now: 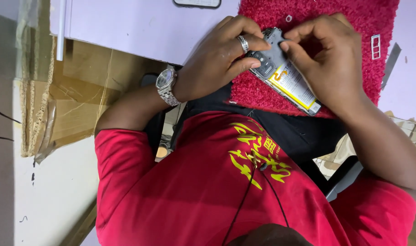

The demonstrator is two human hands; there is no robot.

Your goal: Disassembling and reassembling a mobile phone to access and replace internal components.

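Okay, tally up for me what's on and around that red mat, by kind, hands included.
Hands: 2, left hand and right hand
Opened phones: 1, opened phone held by both hands
Red mats: 1, red mat
Small white frames: 1, white frame
Dark devices at the top edge: 1, dark device
Total: 6

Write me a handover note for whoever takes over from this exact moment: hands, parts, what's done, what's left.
Left hand, with watch and ring: grips the upper end of the opened smartphone, thumb by the camera module.
Right hand: fingertips pinch the phone's top edge, palm over its far side.
The phone lies back up on the red fluffy mat, at its near edge.
Done: back cover is off; the insides are exposed.
Left: the yellow-labelled battery and the grey board cover are still in place.
Nearby: small white frame part and small ring part on the mat; grey strip on the table beside it.
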